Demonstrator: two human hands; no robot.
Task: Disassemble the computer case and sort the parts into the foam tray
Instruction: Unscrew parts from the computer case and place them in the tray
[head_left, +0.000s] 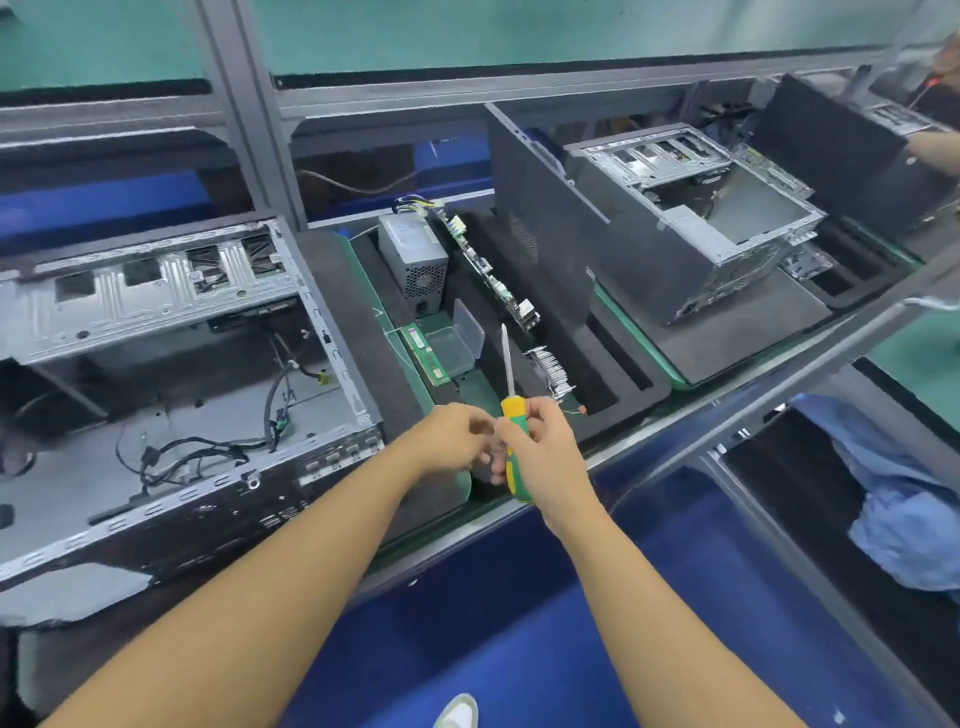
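An open computer case (171, 395) lies on its side at the left, loose black cables on its floor. To its right sits the black foam tray (613, 364), holding a grey power supply (413, 262), a motherboard (493, 280) on edge, a green memory stick (426, 353), a clear plastic box (457, 343) and a heatsink (550, 366). My right hand (545, 452) grips a yellow-green screwdriver (511, 415), its blade pointing up. My left hand (452, 439) is close beside the handle with curled fingers; what it pinches, if anything, is blurred.
A second stripped case (696, 208) stands on another foam tray at the right, with a dark side panel (535, 228) leaning next to it. Grey frame rails cross the bench front. Blue cloth (904, 499) lies low at the right. Another person's hand shows at the far right.
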